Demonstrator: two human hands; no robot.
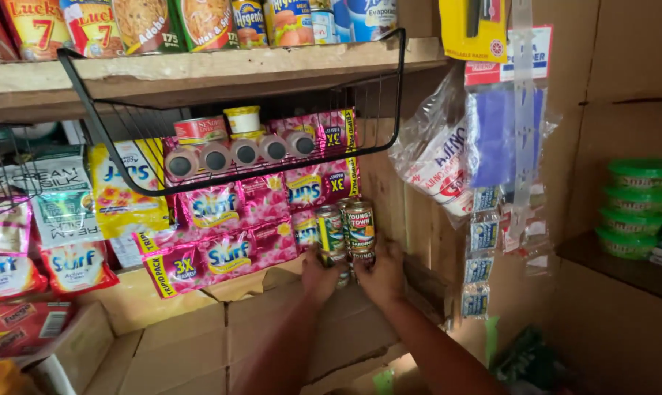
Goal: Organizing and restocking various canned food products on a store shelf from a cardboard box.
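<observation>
Both our hands are wrapped around small tins: our left hand (320,276) grips the left can (331,232) from below, and our right hand (381,274) clasps the right can (359,227). We count two upright cans in all, touching side by side, held just above the cardboard boxes (272,322) and close against the wooden wall (411,212). Whether more tins sit under our fingers we cannot tell.

Just left of the cans hang pink detergent sachets (228,219) in overlapping strips, close enough to crowd the left can. Above them a black wire basket (228,110) hangs from the wooden shelf (221,69), holding five tape rolls (243,152) in a row. To our right, a clear plastic bag (437,157) and a strip of small sachets (483,241) dangle near the right can. Four green-lidded tubs (638,208) are stacked well apart on the far right.
</observation>
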